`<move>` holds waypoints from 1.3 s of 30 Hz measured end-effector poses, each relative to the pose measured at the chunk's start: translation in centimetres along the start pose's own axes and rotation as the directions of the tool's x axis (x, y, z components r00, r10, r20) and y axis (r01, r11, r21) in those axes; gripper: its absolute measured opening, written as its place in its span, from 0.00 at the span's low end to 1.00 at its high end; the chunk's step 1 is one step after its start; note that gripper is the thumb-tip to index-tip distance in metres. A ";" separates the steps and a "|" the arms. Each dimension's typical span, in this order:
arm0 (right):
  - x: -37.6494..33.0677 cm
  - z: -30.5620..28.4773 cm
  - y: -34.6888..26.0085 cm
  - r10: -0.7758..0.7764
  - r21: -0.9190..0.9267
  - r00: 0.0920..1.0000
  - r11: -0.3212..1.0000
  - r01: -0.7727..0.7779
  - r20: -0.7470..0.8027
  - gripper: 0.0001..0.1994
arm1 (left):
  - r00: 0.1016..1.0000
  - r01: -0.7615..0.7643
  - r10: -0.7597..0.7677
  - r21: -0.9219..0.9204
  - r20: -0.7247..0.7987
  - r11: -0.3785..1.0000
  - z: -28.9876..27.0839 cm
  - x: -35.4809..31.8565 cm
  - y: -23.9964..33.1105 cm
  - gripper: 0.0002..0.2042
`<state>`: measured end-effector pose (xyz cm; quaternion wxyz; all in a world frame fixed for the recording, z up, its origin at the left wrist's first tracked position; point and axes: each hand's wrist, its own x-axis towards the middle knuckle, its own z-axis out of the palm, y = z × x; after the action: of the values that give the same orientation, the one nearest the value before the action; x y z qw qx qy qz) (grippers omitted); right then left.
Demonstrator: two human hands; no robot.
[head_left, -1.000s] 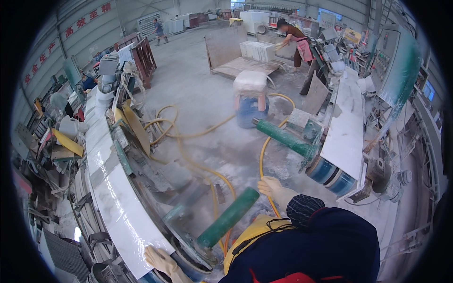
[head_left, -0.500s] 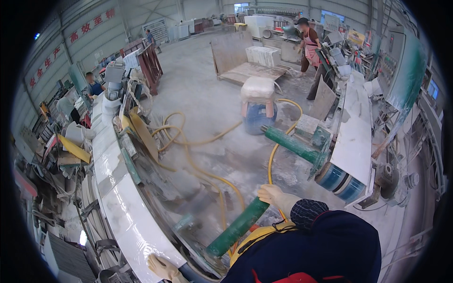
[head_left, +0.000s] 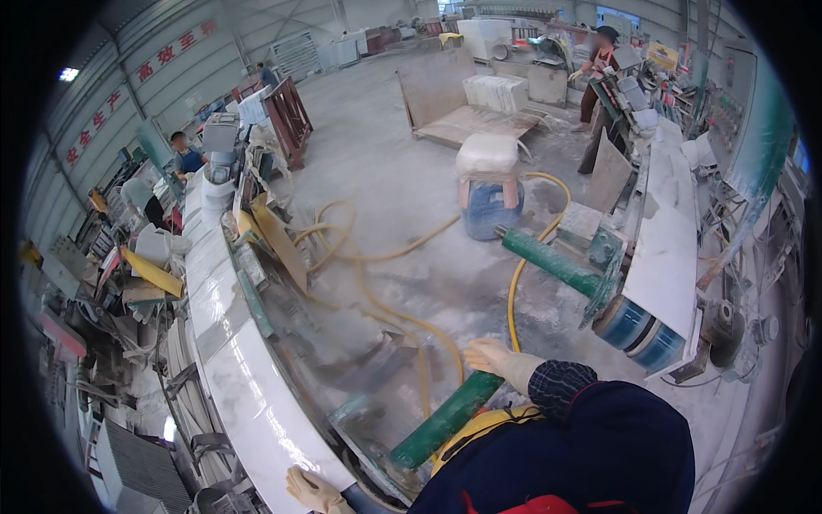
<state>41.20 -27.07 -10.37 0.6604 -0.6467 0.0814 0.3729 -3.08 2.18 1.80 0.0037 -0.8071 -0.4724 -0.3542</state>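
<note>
My left hand, in a pale glove, rests with stretched fingers on the near end of a long white slab lying on the left conveyor line. Ahead of my body, my right hand, gloved alike, lies over the upper end of a green roller. Its fingers point left, laid out rather than wrapped round the roller. The roller slants from that hand down toward the left line. Part of my yellow apron shows behind it.
To the right, another green roller juts from a second line bearing a white slab. A yellow hose winds over the wet floor. Beyond stand a padded blue stool and a pallet with pale slabs. Co-workers stand farther off.
The whole view has shifted, so the surroundings sit farther right. My right hand's fingers reach farther left past the roller's end. My left hand stays at the slab's end. The co-worker at right has moved.
</note>
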 end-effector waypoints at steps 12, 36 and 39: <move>-2.3 -0.2 -0.7 0.063 0.221 0.992 0.971 -0.086 0.113 0.14 | 1.000 0.017 -0.017 -0.009 0.007 1.000 -0.3 -0.3 -0.1 0.10; -2.9 0.6 -2.5 0.121 0.227 0.990 0.965 -0.134 0.071 0.16 | 1.000 0.006 -0.005 0.033 -0.027 0.999 -1.2 -1.6 0.0 0.10; -2.9 0.6 -2.4 0.102 0.184 0.992 0.976 -0.114 0.076 0.16 | 1.000 0.012 -0.012 0.004 -0.021 1.000 -1.6 -1.8 0.4 0.10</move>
<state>40.37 -27.39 -6.63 0.6996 -0.5633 0.1295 0.4200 -4.21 0.02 2.05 0.0081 -0.8006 -0.4778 -0.3614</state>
